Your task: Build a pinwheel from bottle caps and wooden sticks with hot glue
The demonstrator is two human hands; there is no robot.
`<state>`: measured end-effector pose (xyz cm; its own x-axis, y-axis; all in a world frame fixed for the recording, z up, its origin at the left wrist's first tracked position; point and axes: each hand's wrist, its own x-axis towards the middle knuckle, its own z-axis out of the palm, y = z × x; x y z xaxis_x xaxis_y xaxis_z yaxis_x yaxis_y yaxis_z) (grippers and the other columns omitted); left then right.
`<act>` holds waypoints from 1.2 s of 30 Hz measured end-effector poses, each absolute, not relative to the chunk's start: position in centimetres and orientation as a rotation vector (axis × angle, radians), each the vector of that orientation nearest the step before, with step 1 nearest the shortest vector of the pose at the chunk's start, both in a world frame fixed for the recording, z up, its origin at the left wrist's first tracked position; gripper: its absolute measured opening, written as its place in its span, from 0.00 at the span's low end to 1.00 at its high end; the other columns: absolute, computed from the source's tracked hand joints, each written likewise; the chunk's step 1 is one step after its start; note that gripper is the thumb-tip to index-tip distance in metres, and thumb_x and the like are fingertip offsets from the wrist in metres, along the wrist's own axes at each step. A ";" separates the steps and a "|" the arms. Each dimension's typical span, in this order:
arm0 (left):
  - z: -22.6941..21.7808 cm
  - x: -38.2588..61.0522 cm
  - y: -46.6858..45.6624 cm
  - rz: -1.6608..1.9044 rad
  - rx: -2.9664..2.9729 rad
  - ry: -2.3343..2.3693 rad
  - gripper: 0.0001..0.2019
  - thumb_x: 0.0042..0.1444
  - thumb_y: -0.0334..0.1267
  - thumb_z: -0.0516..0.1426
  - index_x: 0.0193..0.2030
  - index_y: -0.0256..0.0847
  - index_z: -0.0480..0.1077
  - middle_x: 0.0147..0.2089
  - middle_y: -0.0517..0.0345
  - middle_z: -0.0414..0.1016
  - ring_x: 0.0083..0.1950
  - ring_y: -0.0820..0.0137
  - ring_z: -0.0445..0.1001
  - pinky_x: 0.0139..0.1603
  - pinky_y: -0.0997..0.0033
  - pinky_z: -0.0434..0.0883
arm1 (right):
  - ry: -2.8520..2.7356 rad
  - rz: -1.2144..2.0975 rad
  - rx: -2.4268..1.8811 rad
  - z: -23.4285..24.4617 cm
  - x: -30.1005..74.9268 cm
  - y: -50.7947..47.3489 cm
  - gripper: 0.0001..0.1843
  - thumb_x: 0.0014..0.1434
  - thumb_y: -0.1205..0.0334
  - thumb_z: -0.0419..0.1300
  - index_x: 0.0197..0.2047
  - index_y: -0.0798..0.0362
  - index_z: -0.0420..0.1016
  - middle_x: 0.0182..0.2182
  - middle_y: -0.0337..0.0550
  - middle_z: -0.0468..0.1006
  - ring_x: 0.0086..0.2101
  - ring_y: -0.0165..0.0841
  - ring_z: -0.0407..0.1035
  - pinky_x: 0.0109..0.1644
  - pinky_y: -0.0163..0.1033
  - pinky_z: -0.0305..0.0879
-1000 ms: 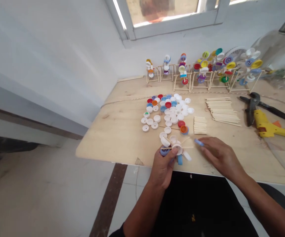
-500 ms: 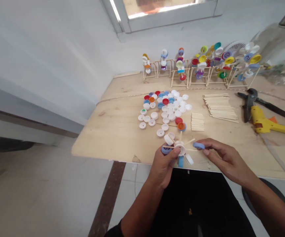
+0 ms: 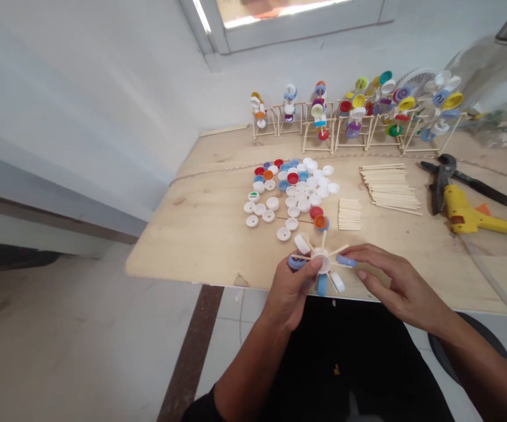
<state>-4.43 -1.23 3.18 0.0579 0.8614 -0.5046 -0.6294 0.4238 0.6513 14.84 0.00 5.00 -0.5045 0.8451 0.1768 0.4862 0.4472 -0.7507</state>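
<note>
My left hand (image 3: 295,287) is closed on a small wheel (image 3: 322,262) made of a white bottle cap hub with wooden sticks as spokes. White and blue bottle caps sit on several spokes. Two spokes at the top and upper right carry bare ends. At the wheel's right side a periwinkle-blue bottle cap (image 3: 346,261) lies on a spoke. My right hand (image 3: 396,284) is beside that cap, its fingertips touching the top edge while the thumb stands apart below. The fingers are spread, and nothing is gripped between them.
Loose bottle caps (image 3: 297,187) lie spread on the wooden table (image 3: 183,234). Short sticks (image 3: 350,214) and longer sticks (image 3: 389,187) are stacked nearby. Pliers (image 3: 444,181) and a yellow glue gun (image 3: 477,214) rest at right. Stick frames with cap wheels (image 3: 359,117) line the back wall.
The blue cap has moved left, closer to the wheel's hub along its spoke. My right thumb has come away from the cap. My left hand keeps its hold.
</note>
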 end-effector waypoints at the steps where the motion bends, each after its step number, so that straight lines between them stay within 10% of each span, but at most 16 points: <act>1: 3.2 -4.4 -1.2 1.146 0.285 0.991 0.15 0.36 0.38 0.71 0.30 0.35 0.74 0.29 0.58 0.75 0.31 0.72 0.73 0.38 0.71 0.67 | -2.174 0.843 -1.117 5.0 14.9 0.0 0.15 0.62 0.65 0.52 0.52 0.48 0.70 0.50 0.44 0.74 0.51 0.34 0.68 0.56 0.41 0.65; 36: 3.4 -3.6 -1.3 1.055 0.236 0.923 0.14 0.37 0.39 0.70 0.27 0.34 0.74 0.27 0.58 0.73 0.31 0.71 0.72 0.36 0.71 0.67 | -2.245 0.356 -0.957 3.5 14.7 0.0 0.07 0.60 0.69 0.56 0.42 0.52 0.72 0.38 0.43 0.79 0.39 0.34 0.71 0.46 0.43 0.63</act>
